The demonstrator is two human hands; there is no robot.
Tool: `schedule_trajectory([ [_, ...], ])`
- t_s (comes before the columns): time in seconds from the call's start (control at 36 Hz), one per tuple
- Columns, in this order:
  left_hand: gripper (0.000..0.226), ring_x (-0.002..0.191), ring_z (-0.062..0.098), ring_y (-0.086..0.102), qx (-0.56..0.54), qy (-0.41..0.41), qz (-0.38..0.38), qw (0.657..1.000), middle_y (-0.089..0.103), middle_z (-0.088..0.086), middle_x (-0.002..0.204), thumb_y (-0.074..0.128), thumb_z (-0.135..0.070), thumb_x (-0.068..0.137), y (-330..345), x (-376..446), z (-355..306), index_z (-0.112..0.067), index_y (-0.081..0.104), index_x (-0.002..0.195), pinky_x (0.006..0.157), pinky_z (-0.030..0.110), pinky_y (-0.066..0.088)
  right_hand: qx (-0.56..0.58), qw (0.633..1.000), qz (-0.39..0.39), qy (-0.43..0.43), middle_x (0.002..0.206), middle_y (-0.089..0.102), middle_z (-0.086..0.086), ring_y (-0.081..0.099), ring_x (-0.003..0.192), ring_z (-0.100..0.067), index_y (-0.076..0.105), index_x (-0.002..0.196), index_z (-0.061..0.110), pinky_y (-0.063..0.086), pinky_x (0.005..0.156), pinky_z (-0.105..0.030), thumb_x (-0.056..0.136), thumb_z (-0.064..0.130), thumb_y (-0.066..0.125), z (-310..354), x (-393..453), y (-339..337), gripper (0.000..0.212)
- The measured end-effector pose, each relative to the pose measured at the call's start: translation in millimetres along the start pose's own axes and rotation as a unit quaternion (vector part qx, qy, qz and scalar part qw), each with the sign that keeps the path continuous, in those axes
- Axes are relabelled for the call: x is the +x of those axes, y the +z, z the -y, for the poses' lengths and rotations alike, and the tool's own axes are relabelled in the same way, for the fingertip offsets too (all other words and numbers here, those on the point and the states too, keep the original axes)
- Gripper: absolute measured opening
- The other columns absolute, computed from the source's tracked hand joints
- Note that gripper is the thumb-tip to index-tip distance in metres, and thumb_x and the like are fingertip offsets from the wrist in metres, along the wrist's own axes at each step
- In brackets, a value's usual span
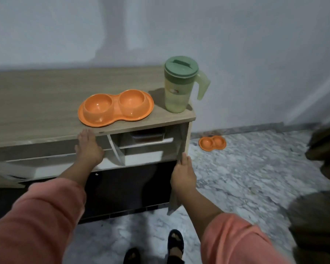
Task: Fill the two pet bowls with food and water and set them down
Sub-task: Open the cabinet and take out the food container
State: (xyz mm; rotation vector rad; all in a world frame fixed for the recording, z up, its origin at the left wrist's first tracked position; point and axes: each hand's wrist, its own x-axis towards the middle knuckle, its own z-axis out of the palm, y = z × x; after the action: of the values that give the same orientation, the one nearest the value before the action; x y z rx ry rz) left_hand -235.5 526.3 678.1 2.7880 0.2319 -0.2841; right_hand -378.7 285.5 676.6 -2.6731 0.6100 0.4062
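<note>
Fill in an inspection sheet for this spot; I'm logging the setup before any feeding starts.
Surface: wooden cabinet top, bare in its left part.
Job's things: orange double pet bowl on the cabinet top, both cups look empty; green lidded pitcher upright to its right, near the corner, apart from it; second orange double bowl on the floor by the wall.
Clutter: a container sits inside the open cabinet compartment, contents unclear.
Grips: left hand flat against the cabinet front, fingers straight; right hand on the edge of the open cabinet door.
Cables: nothing seen.
Surroundings: marbled floor, plain grey wall, dark blurred object at right.
</note>
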Motion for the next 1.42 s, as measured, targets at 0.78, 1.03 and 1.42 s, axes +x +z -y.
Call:
schedule_trajectory([
  [0.78,0.076,0.150,0.022,-0.006,-0.014,0.107,0.051,0.993,-0.003,0.006,0.162,0.048,-0.013,0.093,-15.8,24.1,39.4,-0.007,0.003,0.153,0.122,0.044,0.010,-0.065,0.985,0.059,0.148,0.159,-0.012,-0.018,-0.012,0.147,-0.036,0.003,0.152,0.004,0.006,0.120,-0.041,0.094,0.047,0.044,-29.5,-11.5,-19.1,0.083],
  [1.03,0.065,0.142,0.032,0.028,-0.118,0.154,-0.042,0.980,0.010,0.008,0.159,0.051,-0.004,0.088,31.0,-18.5,28.6,-0.008,0.027,0.149,0.115,0.042,0.030,-0.063,0.994,-0.006,0.092,0.161,-0.007,-0.013,-0.007,0.149,-0.029,0.008,0.152,0.009,0.009,0.121,-0.040,0.096,0.039,0.043,0.9,2.8,1.1,0.072],
  [1.42,0.047,0.129,0.034,0.043,-0.195,-0.023,0.070,0.978,0.049,0.025,0.136,0.035,-0.026,0.102,96.0,44.9,-66.0,0.004,0.044,0.137,0.103,0.031,0.033,0.113,0.982,0.122,0.093,0.142,0.046,-0.021,0.045,0.132,-0.034,0.035,0.144,0.002,0.038,0.104,-0.031,0.095,0.039,0.049,28.5,153.1,15.1,0.063],
])
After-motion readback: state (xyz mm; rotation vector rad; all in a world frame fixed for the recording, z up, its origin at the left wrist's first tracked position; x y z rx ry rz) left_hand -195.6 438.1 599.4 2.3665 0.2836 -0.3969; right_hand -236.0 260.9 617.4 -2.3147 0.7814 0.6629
